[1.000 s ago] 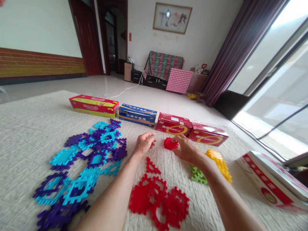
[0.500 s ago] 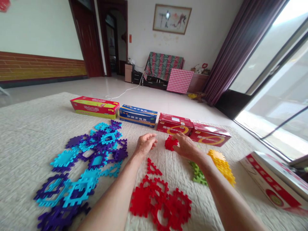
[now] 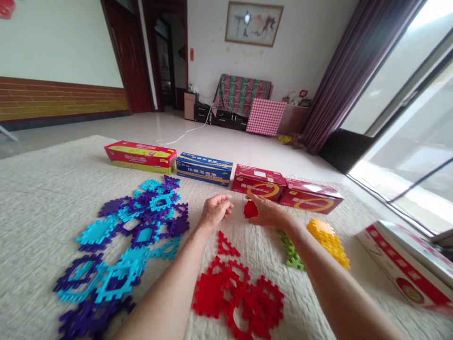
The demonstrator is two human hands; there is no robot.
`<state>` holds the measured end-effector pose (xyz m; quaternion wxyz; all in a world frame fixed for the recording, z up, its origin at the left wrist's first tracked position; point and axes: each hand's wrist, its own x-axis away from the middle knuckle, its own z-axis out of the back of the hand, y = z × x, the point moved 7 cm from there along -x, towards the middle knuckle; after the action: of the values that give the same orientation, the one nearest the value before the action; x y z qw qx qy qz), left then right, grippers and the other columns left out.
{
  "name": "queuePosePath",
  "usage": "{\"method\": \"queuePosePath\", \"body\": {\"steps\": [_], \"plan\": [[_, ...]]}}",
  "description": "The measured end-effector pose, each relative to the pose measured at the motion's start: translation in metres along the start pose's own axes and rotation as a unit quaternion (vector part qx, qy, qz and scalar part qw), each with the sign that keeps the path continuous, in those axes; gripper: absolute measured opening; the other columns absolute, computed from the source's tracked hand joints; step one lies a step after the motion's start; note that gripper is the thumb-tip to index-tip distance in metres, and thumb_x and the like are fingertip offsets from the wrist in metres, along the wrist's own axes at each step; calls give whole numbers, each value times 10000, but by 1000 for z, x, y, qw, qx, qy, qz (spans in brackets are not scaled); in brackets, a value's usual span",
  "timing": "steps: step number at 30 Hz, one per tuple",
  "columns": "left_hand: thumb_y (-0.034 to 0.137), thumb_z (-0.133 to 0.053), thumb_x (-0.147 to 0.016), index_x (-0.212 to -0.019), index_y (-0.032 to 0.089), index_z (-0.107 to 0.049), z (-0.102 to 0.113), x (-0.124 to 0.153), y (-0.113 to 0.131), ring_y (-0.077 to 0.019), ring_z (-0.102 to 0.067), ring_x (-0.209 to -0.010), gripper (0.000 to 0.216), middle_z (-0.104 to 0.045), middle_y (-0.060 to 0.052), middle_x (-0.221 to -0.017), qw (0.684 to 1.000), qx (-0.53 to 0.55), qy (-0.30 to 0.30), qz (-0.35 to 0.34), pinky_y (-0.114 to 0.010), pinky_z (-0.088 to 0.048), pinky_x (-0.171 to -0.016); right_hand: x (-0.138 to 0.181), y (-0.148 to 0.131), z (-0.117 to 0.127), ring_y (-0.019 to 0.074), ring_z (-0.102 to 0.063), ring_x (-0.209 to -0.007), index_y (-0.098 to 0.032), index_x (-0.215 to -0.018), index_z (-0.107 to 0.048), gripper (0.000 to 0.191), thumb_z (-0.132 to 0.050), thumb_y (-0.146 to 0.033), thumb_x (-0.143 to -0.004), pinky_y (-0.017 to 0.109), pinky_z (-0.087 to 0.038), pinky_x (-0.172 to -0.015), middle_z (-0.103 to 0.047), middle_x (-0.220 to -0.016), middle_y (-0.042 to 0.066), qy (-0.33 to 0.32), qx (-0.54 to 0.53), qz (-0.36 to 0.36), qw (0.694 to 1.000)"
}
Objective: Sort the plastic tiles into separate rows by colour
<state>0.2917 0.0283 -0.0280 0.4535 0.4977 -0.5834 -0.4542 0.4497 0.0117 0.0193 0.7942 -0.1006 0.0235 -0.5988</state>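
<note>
Head view: I judge yellow pieces (image 3: 327, 243) stacked, scattered red pieces (image 3: 208, 295) unstacked; left hand (image 3: 215, 211) half-curled, apparently empty; right hand (image 3: 269, 212) part-open around red stack (image 3: 251, 209), grip unclear.

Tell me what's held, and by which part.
The right hand curls around a red piece at its right side; grip unclear. The left hand: nothing visible.
</note>
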Motion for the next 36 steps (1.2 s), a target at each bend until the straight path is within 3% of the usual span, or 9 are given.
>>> {"method": "queuePosePath", "body": {"steps": [9, 14, 16, 19, 24, 26, 31, 36], "plan": [[157, -593, -679, -914, 130, -672, 0, 1, 0, -73, -554, -497, 249, -667, -23, -678, 1000, 2, 1, 2, -157, -391, -438, -2, 2, -3, 291, -455, -1254, -114, -1365, -399, 739, -593, -132, -653, 386, -392, -1007, -418, -1410, 198, -6, 26, 38, 999], [150, -587, -666, -905, 136, -674, 1, 2, 1, -77, -560, -507, 255, -661, -16, -666, 1000, 9, 6, -5, -163, -392, -446, 16, -8, 14, 284, -468, -1219, -116, -1326, -436, 694, -599, -119, -651, 384, -416, -965, -472, -1342, 183, 93, 48, 46, 993], [152, -588, -659, -899, 138, -672, 2, 1, 0, -78, -560, -504, 254, -656, -12, -657, 1000, 12, 6, -5, -166, -392, -446, 32, -21, 21, 244, -571, -1054, -145, -1186, -559, 495, -543, -99, -693, 352, -460, -860, -588, -1180, 139, 110, 39, 58, 991], [150, -583, -653, -897, 136, -663, 3, -1, 0, -73, -553, -493, 256, -656, -12, -659, 1000, 23, 12, -7, -169, -388, -445, 57, -53, 17, 159, -611, -779, -172, -914, -649, 232, -527, -98, -732, 277, -462, -716, -667, -869, 48, 64, -28, 105, 992], [152, -570, -662, -904, 130, -647, 7, 0, 2, -66, -556, -497, 255, -656, -14, -658, 997, 77, 19, 8, -165, -396, -462, 88, -108, 5, 89, -568, -678, -184, -782, -638, 153, -504, -114, -801, 210, -419, -651, -646, -763, -3, -6, -137, 209, 968], [155, -574, -661, -893, 131, -645, 9, 1, 2, -65, -554, -493, 245, -654, -12, -653, 995, 96, 22, 15, -163, -394, -463, 91, -112, -2, 93, -562, -674, -187, -771, -637, 136, -517, -128, -797, 216, -404, -639, -641, -760, -1, -28, -117, 198, 973], [152, -583, -652, -883, 134, -648, 10, 0, 2, -64, -550, -491, 240, -655, -13, -654, 995, 100, 19, 11, -164, -393, -461, 90, -91, -14, 130, -579, -670, -204, -795, -662, 99, -586, -260, -767, 242, -378, -603, -665, -788, 28, -61, -31, 82, 994], [169, -593, -659, -889, 135, -648, 8, 0, 2, -67, -554, -506, 239, -654, -14, -661, 996, 92, 11, 8, -164, -391, -461, 89, -89, -23, 139, -591, -681, -218, -807, -674, 132, -565, -201, -734, 239, -353, -582, -675, -789, 36, -72, -4, 61, 996]]}}
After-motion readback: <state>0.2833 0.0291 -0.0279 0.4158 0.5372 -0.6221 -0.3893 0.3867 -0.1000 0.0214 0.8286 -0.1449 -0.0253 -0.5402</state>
